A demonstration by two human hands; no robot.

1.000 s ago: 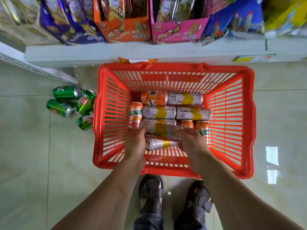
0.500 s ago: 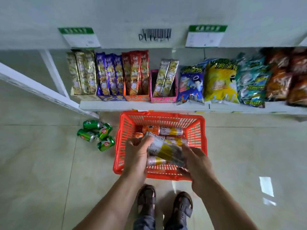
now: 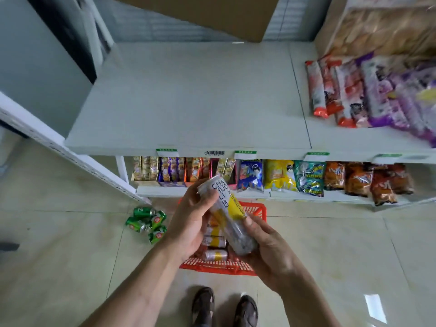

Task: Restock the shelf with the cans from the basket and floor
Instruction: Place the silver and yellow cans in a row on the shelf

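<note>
Both the left hand (image 3: 192, 220) and right hand (image 3: 266, 246) clasp a tilted silver-yellow can (image 3: 227, 214) above the basket (image 3: 256, 208); it might slip out before reaching the shelf (image 3: 188, 102) ahead.

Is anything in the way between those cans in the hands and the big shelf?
Nothing visible. Both the left hand and right hand hold the cans below the bare shelf; the snack packets lie off to its right.

Pale glossy floor tiles (image 3: 59, 267) are seen, window light reflected at lower right. Snack bags (image 3: 280, 178) are ranked below; a cardboard box (image 3: 212, 13) is set above.
</note>
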